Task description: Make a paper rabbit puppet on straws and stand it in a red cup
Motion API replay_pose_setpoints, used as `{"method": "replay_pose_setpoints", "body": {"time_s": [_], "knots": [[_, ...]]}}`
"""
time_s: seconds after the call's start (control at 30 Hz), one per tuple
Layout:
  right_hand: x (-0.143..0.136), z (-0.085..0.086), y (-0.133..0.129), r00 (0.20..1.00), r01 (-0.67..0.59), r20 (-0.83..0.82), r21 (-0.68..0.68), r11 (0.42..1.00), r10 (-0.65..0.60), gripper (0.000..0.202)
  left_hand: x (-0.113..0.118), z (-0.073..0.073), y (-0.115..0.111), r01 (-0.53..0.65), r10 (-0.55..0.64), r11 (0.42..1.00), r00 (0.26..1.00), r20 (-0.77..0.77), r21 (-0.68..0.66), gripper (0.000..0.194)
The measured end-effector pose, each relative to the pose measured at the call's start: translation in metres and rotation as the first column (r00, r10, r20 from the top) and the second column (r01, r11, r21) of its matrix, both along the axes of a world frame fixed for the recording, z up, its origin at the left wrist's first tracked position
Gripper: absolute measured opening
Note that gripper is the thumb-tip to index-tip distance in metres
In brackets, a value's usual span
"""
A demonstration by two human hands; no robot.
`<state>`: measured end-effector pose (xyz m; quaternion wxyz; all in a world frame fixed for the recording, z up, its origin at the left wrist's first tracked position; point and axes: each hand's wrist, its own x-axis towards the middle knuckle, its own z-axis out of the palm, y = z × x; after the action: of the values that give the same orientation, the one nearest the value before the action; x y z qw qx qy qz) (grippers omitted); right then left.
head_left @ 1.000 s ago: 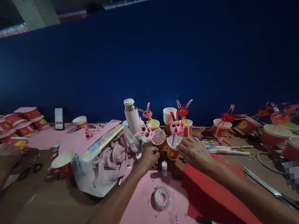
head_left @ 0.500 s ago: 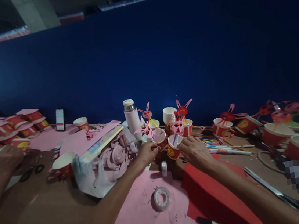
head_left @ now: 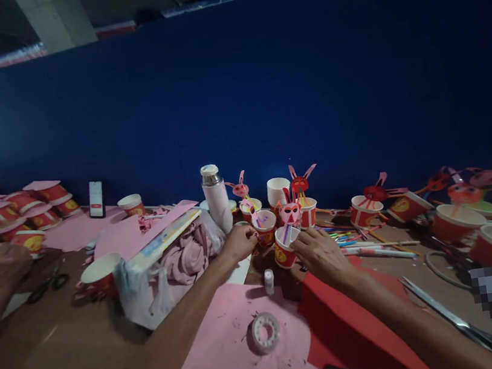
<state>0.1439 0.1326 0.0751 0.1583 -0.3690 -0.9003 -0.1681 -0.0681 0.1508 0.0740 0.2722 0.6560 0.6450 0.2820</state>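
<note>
My right hand point(head_left: 322, 254) is curled against the right side of a red paper cup point(head_left: 285, 256), which has a pink paper rabbit head point(head_left: 290, 213) on a purple strip above it. My left hand point(head_left: 238, 242) is pinched close to the left side of a second red paper cup point(head_left: 265, 230). What its fingertips hold is too small to make out. A pink paper figure with a purple strip stands in that second cup. Behind them are more cups with rabbit heads, and a stack of white-rimmed cups point(head_left: 279, 192). A small white bottle point(head_left: 269, 281) stands before the cups.
A tape roll point(head_left: 265, 332) lies on pink paper point(head_left: 222, 340) beside red paper point(head_left: 353, 328). At right are pens point(head_left: 374, 249) and large scissors point(head_left: 457, 321). Left are a plastic bag point(head_left: 145, 296), a thermos point(head_left: 217, 204), stacked cups and another person's hand point(head_left: 4, 267).
My left hand has moved slightly up. The second cup has shifted a little right, and its rabbit figure has turned and looks narrower. My right hand stays at the front cup.
</note>
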Motion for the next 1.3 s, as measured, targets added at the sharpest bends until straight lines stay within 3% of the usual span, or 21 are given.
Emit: {"method": "replay_pose_setpoints", "body": {"time_s": [0.27,0.7,1.07,1.3], "knots": [[-0.004,0.002,-0.002,1.000,-0.005,0.020,0.009,1.000,0.005,0.009,-0.001,0.008,-0.024,-0.087,0.090,0.996,0.987,0.134,-0.030,0.010],[-0.007,-0.002,-0.002,0.999,0.002,0.047,0.015,1.000,-0.002,0.009,0.001,-0.022,-0.036,-0.088,0.129,0.980,0.965,0.228,-0.179,0.018],[-0.011,0.000,-0.002,1.000,-0.003,0.003,0.022,1.000,0.003,0.010,-0.005,-0.038,-0.033,-0.046,0.109,0.949,0.976,0.187,-0.312,0.022],[-0.010,0.000,-0.005,0.995,-0.022,-0.096,0.006,1.000,0.023,0.014,-0.006,-0.038,-0.039,-0.047,0.132,0.935,0.966,0.222,-0.352,0.023]]}}
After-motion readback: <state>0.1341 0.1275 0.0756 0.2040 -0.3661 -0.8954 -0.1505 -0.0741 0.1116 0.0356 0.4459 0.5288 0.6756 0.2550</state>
